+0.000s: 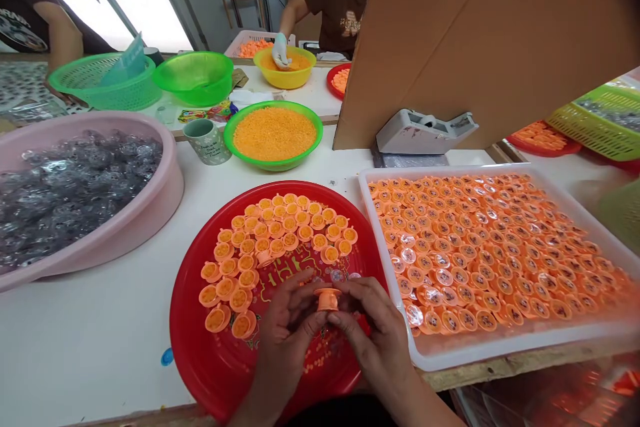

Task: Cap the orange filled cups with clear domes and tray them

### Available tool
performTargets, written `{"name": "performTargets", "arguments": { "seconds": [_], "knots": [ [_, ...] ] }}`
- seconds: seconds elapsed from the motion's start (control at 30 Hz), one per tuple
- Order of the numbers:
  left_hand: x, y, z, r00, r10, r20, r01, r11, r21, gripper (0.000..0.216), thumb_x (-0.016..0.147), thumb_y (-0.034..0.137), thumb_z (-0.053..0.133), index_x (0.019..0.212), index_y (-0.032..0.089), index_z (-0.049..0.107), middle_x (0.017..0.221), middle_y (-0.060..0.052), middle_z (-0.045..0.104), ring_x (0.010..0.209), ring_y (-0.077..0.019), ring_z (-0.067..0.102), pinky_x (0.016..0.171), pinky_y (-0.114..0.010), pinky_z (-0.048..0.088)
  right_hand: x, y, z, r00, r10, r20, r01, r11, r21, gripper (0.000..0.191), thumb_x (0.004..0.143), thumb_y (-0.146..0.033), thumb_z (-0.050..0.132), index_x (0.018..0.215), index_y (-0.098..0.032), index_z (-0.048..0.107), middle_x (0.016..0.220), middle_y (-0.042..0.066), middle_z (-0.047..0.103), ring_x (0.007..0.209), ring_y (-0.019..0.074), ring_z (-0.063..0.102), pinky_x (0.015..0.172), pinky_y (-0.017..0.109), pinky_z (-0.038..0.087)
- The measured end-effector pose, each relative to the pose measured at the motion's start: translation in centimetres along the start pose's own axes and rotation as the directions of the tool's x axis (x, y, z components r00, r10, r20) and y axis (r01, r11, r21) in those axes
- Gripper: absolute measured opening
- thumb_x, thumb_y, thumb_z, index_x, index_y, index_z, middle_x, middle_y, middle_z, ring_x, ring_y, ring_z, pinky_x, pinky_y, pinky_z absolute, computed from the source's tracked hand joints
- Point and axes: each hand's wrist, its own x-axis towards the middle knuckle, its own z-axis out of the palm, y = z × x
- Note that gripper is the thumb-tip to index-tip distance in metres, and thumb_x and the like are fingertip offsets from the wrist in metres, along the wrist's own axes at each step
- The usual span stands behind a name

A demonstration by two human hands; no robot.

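**A:** What did the hands have?

**B:** The left hand (pixel 287 330) and the right hand (pixel 373 327) came together over a red plastic tray (pixel 200 353). They pinched a single orange plastic cup (pixel 327 299) from either side, with the fingers curled in and pressed against it, not spread.

**A:** And where was that cup?

**B:** It was held above the near part of the tray, just below an arc of loose orange cups (pixel 240 267) lying on the red surface.

**A:** Could you read anything?

**B:** Not really. The tray had yellow printed characters (pixel 295 260), partly covered and unreadable. A grey-green mug (pixel 207 141) carried several dark lines of lettering, too small to make out. Rows of cups in a white plastic tray (pixel 500 347) showed dark marks on their faces, also too small.

**A:** What else stood nearby?

**B:** A pink basin (pixel 150 247) of clear plastic pieces sat to the left. Farther off was a green bowl (pixel 273 165) of orange granules, and beyond it a co-worker's gloved hand (pixel 281 51) reached into a yellow bowl (pixel 285 80).
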Motion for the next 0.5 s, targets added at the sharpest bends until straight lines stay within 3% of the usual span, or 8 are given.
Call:
{"name": "performTargets", "arguments": {
  "seconds": [0.13, 0.3, 0.4, 0.5],
  "knots": [
    [0.1, 0.6, 0.0, 0.998, 0.017, 0.053, -0.02, 0.999, 0.046, 0.022, 0.08, 0.027, 0.072, 0.102, 0.023, 0.07, 0.106, -0.005, 0.073, 0.102, -0.0244, 0.068, 0.088, -0.03, 0.055, 0.1, -0.5, -0.3, 0.997, -0.068, 0.046, 0.071, 0.996, -0.058, 0.025, 0.088, -0.017, 0.063, 0.111, -0.026, 0.064, 0.09, 0.004, 0.062, 0.077, 0.0181, 0.06, 0.068, 0.03, 0.051],
    [0.0, 0.9, 0.9, 0.997, 0.064, 0.043, -0.069, 0.991, 0.116, 0.021, 0.079, 0.036, 0.072, 0.096, 0.023, 0.068, 0.097, -0.004, 0.073, 0.092, -0.0236, 0.07, 0.08, -0.028, 0.057, -0.3, -0.4, 0.0, 0.996, -0.075, 0.039, 0.079, 0.99, -0.114, 0.023, 0.088, -0.014, 0.058, 0.108, -0.025, 0.061, 0.087, 0.004, 0.062, 0.077, 0.019, 0.059, 0.069, 0.03, 0.048],
    [-0.2, 0.5, 1.2, 0.996, 0.041, -0.079, -0.03, 0.99, 0.138, 0.033, 0.072, 0.048, 0.077, 0.095, 0.026, 0.067, 0.103, -0.004, 0.073, 0.096, -0.0265, 0.068, 0.078, -0.028, 0.058, -0.4, -0.2, 0.6, 0.999, -0.047, -0.016, 0.045, 0.992, -0.122, 0.021, 0.085, -0.011, 0.054, 0.101, -0.023, 0.06, 0.087, 0.005, 0.063, 0.079, 0.0191, 0.058, 0.069, 0.03, 0.046],
    [1.0, -0.5, 1.4, 0.979, -0.064, -0.192, 0.09, 0.988, 0.127, 0.049, 0.057, 0.055, 0.084, 0.096, 0.029, 0.068, 0.105, -0.001, 0.074, 0.102, -0.0326, 0.066, 0.074, -0.032, 0.06, 0.2, 1.0, 1.2, 0.998, 0.041, -0.037, -0.043, 0.998, -0.048, 0.015, 0.077, -0.015, 0.063, 0.09, -0.022, 0.06, 0.084, 0.003, 0.063, 0.075, 0.0175, 0.058, 0.067, 0.027, 0.045]
  ]
}}
